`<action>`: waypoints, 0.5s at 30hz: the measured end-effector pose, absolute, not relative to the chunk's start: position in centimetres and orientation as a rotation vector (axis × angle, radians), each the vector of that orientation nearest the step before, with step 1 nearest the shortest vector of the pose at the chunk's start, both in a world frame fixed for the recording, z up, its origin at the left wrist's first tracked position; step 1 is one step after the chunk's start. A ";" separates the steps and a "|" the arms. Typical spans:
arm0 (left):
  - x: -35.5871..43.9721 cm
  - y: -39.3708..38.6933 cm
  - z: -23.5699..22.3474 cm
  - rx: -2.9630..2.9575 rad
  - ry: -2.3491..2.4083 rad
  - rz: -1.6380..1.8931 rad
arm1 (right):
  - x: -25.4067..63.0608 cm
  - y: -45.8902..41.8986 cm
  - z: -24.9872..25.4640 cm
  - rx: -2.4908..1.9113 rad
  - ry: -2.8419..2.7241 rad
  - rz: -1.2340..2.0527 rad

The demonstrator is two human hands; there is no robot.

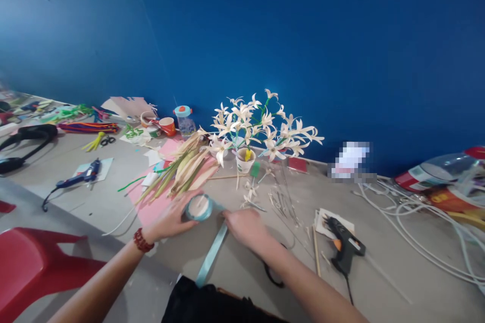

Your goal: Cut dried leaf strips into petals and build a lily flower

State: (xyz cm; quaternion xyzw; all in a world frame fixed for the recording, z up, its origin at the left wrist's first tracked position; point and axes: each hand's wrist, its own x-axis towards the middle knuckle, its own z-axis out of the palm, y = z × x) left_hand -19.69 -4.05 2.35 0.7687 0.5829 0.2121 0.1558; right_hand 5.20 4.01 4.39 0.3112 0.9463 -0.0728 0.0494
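Note:
My left hand (172,219), with a red bead bracelet at the wrist, grips a roll of light blue ribbon (199,208) just above the table. The fingers of my right hand (246,229) are closed on the ribbon beside the roll. From there a loose length of ribbon (212,256) slants down towards my lap. Beyond my hands, white flowers (246,121) on green stems stand in a paper cup (245,164). Dried husks (185,174) lie on pink paper (146,209) behind my left hand. A black loop handle (271,275) shows partly beneath my right forearm.
At right, a black glue gun (346,247) rests near wooden sticks (316,250), white cables (407,217) and a plastic bottle (435,171). A blue glue gun (81,176) and headphones (32,144) lie left. A red stool (41,267) stands beside the table before a blue wall.

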 end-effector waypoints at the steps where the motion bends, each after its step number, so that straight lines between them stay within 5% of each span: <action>1: -19.9 -4.3 2.6 2.220 1.598 0.574 | 5.4 4.2 4.3 0.971 2.877 -0.215; 15: -20.4 -3.2 2.6 2.415 1.509 0.407 | 6.1 3.6 3.4 0.963 2.885 -0.273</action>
